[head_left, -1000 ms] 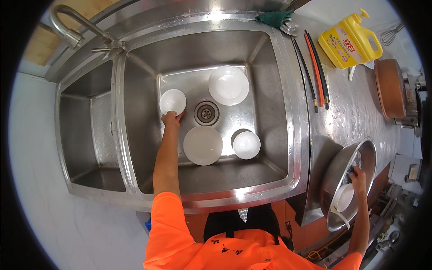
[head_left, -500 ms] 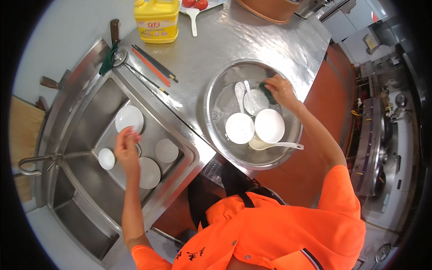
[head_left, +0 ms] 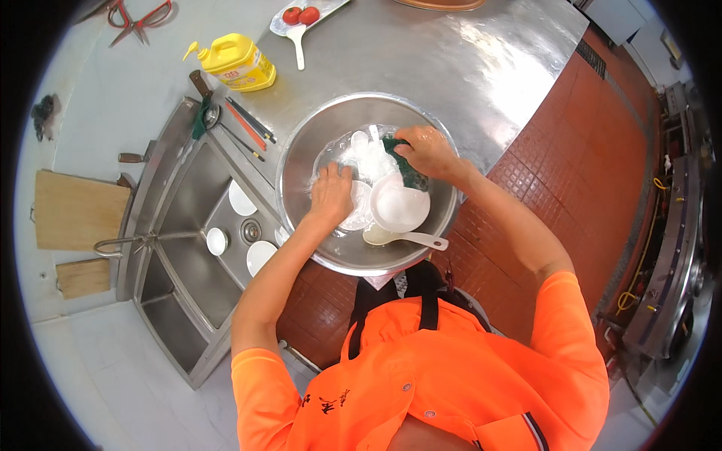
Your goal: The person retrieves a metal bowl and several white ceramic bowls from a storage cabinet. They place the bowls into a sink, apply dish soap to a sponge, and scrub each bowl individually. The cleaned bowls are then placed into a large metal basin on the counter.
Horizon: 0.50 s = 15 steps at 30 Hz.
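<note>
A wide steel basin (head_left: 292, 161) of water holds white dishes. My right hand (head_left: 430, 152) grips a dark green scouring pad (head_left: 407, 174) at the basin's right side, above a white bowl (head_left: 402, 209). My left hand (head_left: 332, 194) reaches into the basin's left part with its fingers stretched out, beside a small white dish (head_left: 359, 207); whether it touches the dish I cannot tell. White spoons (head_left: 361, 143) lie in bright, splashing water toward the far side. Nearest me, a pale ladle (head_left: 421, 240) rests with its handle toward the right rim.
Left of the basin is a steel sink (head_left: 197, 248) with several white dishes (head_left: 217, 241) around its drain. On the steel counter stand a yellow pump jug (head_left: 239, 64), chopsticks (head_left: 248, 124) and a tray (head_left: 332, 9) with two tomatoes (head_left: 301, 15). A red-tiled floor (head_left: 519, 203) lies to the right.
My left hand has moved from over the sink into the basin. The right hand keeps the scouring pad, now nearer the white bowl. The view has shifted, and the water is more stirred.
</note>
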Tool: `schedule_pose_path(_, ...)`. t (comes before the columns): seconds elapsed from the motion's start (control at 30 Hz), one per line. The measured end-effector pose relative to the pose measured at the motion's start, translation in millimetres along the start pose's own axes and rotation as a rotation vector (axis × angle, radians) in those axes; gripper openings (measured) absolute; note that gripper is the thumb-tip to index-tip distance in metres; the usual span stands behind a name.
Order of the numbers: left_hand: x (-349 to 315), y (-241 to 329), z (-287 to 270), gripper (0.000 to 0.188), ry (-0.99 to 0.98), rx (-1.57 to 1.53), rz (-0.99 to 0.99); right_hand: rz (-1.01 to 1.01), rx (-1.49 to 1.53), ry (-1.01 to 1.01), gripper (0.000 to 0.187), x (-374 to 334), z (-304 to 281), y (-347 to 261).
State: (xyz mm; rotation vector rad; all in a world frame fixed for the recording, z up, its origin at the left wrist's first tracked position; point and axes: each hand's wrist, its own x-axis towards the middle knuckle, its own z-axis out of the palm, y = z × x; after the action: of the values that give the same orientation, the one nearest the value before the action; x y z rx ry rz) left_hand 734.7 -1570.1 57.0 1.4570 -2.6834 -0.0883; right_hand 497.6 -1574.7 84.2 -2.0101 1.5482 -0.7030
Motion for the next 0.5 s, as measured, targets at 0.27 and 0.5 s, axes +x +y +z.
schedule_pose_path(0.27, 12, 49, -1, 0.026, -0.593, -0.996, -0.632, 0.003, 0.225, 0.087, 0.021, -35, -2, 9)
schedule_pose_path(0.5, -1, 63, 5, 0.021, -0.249, -0.867, -0.4, -0.063, 0.195, 0.208, 0.021, -48, 14, 7)
